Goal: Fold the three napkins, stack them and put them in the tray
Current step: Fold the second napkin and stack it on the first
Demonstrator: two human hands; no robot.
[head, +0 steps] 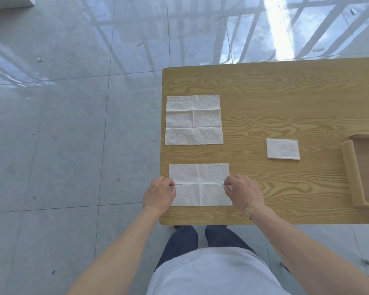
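Note:
Three white napkins lie on the wooden table (pixel 285 99). A near napkin (pixel 200 184) sits at the table's front left, its near part turned over onto itself up to a crease line. My left hand (pixel 159 193) pinches its left edge at that line and my right hand (pixel 242 192) pinches its right edge. Farther back lies an unfolded napkin (pixel 193 120), flat, with crease lines. A small folded napkin (pixel 283 149) rests to the right. The wooden tray (pixel 350 173) stands at the right edge, cut off by the frame.
The table's left and front edges lie close to both napkins on the left. Glossy grey floor tiles (pixel 73 124) surround the table. My legs and a light shirt show below the front edge.

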